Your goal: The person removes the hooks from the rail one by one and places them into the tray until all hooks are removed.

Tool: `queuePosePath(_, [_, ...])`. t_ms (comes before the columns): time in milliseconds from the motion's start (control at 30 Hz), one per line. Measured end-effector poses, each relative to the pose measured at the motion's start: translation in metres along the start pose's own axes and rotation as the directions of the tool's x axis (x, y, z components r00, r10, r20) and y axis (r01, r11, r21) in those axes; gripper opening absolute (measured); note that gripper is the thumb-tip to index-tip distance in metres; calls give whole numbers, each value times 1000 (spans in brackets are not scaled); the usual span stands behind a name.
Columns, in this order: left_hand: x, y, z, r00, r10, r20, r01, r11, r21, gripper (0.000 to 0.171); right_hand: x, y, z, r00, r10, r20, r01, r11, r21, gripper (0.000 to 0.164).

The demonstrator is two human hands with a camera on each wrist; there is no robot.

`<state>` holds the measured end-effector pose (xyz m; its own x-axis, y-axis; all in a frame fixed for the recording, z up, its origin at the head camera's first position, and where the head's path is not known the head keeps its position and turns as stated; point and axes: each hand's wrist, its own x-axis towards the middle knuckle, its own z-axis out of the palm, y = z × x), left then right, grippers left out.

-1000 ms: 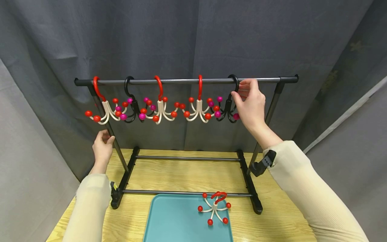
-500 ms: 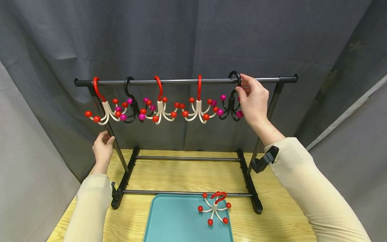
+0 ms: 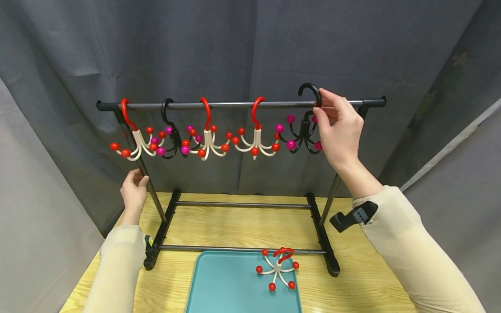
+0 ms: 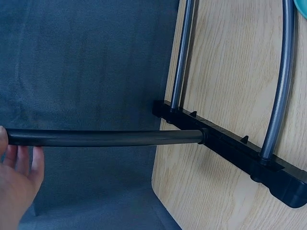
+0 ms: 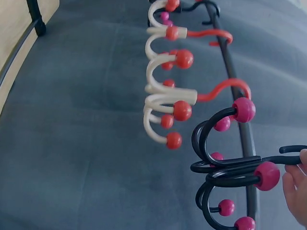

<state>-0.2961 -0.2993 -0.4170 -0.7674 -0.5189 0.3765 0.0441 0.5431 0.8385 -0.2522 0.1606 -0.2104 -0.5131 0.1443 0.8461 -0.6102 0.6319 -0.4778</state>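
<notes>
My right hand (image 3: 342, 132) pinches the hook of a black octopus hanger (image 3: 305, 130) with pink ball tips. The hook's tip stands above the rack's top rail (image 3: 231, 105), lifted off it. In the right wrist view the black hanger (image 5: 230, 176) lies across the rail, with my fingertips (image 5: 292, 184) at its hook. My left hand (image 3: 134, 191) grips the rack's left upright post (image 4: 105, 138), thumb on one side and fingers on the other. Beside the black hanger, a white hanger (image 3: 257, 139) with a red hook and red balls hangs on the rail.
Further left hang two more white-and-red hangers (image 3: 207, 139) (image 3: 138, 141) and another black one (image 3: 175, 137). A teal tray (image 3: 219, 282) in front bears a white hanger (image 3: 278, 269) with a red hook. Grey curtains surround the wooden table (image 3: 235, 226).
My right hand has raised the black hanger off the rail and shifted it right. The white hanger beside it has swivelled. My left hand has stayed on the post.
</notes>
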Motion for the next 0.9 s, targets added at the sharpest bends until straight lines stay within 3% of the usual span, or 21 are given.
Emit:
queuePosePath(433, [0, -1, 0, 1000, 6, 7, -6, 1000, -5, 33, -38, -14, -8, 999, -47, 1, 46, 993, 104, 34])
queuePosePath(900, [1, -2, 1, 1000, 16, -17, -17, 1000, -16, 30, -83, -17, -16, 996, -71, 47, 67, 994, 89, 35])
